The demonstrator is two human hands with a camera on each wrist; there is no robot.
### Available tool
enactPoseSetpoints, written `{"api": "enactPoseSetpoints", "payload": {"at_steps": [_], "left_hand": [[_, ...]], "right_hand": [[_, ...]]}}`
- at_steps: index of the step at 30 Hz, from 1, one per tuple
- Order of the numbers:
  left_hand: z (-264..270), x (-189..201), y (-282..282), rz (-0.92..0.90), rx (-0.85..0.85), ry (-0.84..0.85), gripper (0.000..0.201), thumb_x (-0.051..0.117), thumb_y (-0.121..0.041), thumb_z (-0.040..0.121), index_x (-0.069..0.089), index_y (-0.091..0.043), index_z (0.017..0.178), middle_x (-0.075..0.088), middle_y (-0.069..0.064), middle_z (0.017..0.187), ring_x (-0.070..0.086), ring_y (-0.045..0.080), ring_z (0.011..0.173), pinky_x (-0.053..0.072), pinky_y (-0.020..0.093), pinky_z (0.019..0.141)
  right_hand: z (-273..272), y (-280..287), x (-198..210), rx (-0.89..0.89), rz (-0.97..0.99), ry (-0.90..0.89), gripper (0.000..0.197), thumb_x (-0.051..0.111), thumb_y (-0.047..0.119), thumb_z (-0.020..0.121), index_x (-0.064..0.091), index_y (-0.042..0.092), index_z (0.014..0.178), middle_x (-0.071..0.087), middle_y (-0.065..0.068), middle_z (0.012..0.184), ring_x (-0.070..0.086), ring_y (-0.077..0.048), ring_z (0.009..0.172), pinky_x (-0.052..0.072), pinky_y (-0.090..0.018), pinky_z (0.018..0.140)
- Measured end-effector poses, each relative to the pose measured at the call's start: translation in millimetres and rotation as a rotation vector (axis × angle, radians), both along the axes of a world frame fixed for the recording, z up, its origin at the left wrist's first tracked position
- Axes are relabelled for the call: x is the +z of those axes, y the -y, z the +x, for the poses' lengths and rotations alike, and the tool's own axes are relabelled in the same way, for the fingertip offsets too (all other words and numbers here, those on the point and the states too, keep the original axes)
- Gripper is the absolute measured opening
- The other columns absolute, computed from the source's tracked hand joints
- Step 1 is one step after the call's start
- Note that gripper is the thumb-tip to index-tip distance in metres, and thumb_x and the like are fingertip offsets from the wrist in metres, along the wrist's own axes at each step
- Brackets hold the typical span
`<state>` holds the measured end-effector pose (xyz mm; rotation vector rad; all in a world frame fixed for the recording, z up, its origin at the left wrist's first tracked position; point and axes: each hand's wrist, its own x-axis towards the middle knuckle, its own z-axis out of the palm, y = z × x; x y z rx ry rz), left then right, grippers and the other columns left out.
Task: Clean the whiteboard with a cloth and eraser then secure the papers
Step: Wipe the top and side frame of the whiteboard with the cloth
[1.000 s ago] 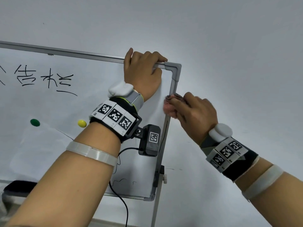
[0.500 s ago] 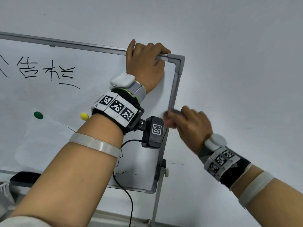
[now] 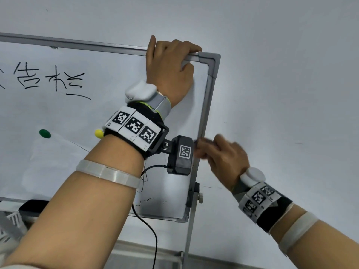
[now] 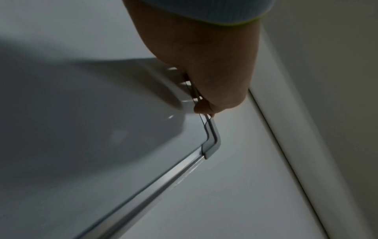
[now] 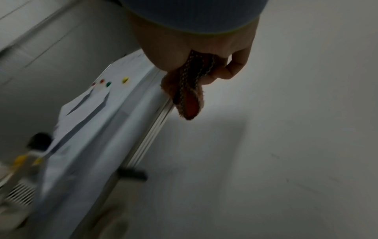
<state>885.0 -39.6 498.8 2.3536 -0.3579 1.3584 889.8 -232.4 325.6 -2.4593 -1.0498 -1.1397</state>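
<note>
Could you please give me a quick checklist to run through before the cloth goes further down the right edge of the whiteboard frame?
1. Left hand grips the whiteboard top rail near the corner: ok.
2. Right hand holds the cloth firmly: ok.
3. Cloth touches the right frame rail: ok, seen from the right wrist.
4. Black clamp lower on the rail is clear of the cloth: ok for now.
5. Black writing erased: not ok.
6. Paper corners all pinned by magnets: cannot tell.
</note>
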Motion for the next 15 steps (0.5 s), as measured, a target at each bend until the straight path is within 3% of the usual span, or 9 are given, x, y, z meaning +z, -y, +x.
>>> {"api": "enactPoseSetpoints", "payload": {"at_steps": [3, 6, 7, 9, 11, 13, 15], "left_hand": [[-6.3, -4.9, -0.7, 0.028, -0.017, -0.035, 0.056, 0.039, -0.020, 0.082, 0.055, -0.033, 0.135, 0.056, -0.015, 0.132, 0.037, 0.019, 0.138, 0.001, 0.045, 0.124], [-23.4, -30.0, 5.6, 0.014, -0.099, 0.004, 0.055, 0.047, -0.021, 0.085, 0.051, -0.025, 0.141, 0.043, 0.001, 0.151, 0.027, 0.025, 0.146, 0.017, 0.043, 0.122], [-31.7, -45.4, 8.2, -0.008, -0.123, 0.048, 0.050, 0.052, -0.021, 0.086, 0.054, -0.022, 0.136, 0.046, 0.004, 0.146, 0.035, 0.026, 0.141, 0.027, 0.041, 0.117], [-48.3, -82.5, 11.7, -0.098, -0.171, 0.045, 0.034, 0.061, -0.022, 0.087, 0.061, -0.021, 0.121, 0.056, 0.001, 0.123, 0.053, 0.019, 0.115, 0.043, 0.037, 0.100], [-64.6, -112.4, 12.9, -0.264, -0.300, -0.194, 0.023, 0.068, -0.028, 0.089, 0.061, -0.025, 0.111, 0.062, -0.005, 0.103, 0.060, 0.012, 0.094, 0.051, 0.036, 0.086], [-72.2, -131.4, 11.7, -0.417, -0.439, -0.468, 0.029, 0.071, -0.037, 0.087, 0.062, -0.029, 0.114, 0.067, -0.011, 0.102, 0.066, 0.007, 0.093, 0.055, 0.034, 0.086], [-73.4, -142.0, 6.7, -0.488, -0.497, -0.569, 0.033, 0.074, -0.038, 0.085, 0.065, -0.032, 0.116, 0.070, -0.010, 0.109, 0.068, 0.007, 0.099, 0.057, 0.034, 0.089]], "right_hand": [[-7.8, 7.6, -32.1, 0.059, -0.099, -0.185, 0.032, 0.041, 0.029, 0.095, 0.070, 0.031, 0.106, 0.054, 0.003, 0.082, 0.056, -0.023, 0.053, 0.052, -0.036, 0.049], [-18.7, 5.2, -30.3, 0.111, 0.198, -0.424, 0.033, 0.047, 0.024, 0.093, 0.066, 0.037, 0.117, 0.054, 0.008, 0.089, 0.066, -0.017, 0.056, 0.056, -0.034, 0.047], [-24.9, 2.1, -22.9, 0.179, 0.374, -0.508, 0.037, 0.053, 0.014, 0.092, 0.065, 0.034, 0.121, 0.056, 0.006, 0.091, 0.068, -0.017, 0.057, 0.058, -0.033, 0.046], [-39.0, -5.7, -3.2, 0.293, 0.659, -0.609, 0.042, 0.055, -0.003, 0.088, 0.061, 0.024, 0.120, 0.065, -0.002, 0.092, 0.071, -0.019, 0.054, 0.058, -0.034, 0.042], [-49.1, -14.1, 11.7, 0.341, 0.753, -0.613, 0.033, 0.054, -0.006, 0.087, 0.050, 0.016, 0.111, 0.069, -0.002, 0.081, 0.071, -0.020, 0.050, 0.056, -0.035, 0.039], [-53.2, -21.7, 18.4, 0.369, 0.795, -0.636, 0.028, 0.058, -0.003, 0.088, 0.042, 0.014, 0.103, 0.070, -0.004, 0.074, 0.071, -0.023, 0.049, 0.054, -0.040, 0.036], [-56.5, -26.5, 20.0, 0.384, 0.772, -0.646, 0.026, 0.062, 0.000, 0.088, 0.044, 0.016, 0.100, 0.070, -0.006, 0.070, 0.069, -0.025, 0.047, 0.053, -0.046, 0.036]]}}
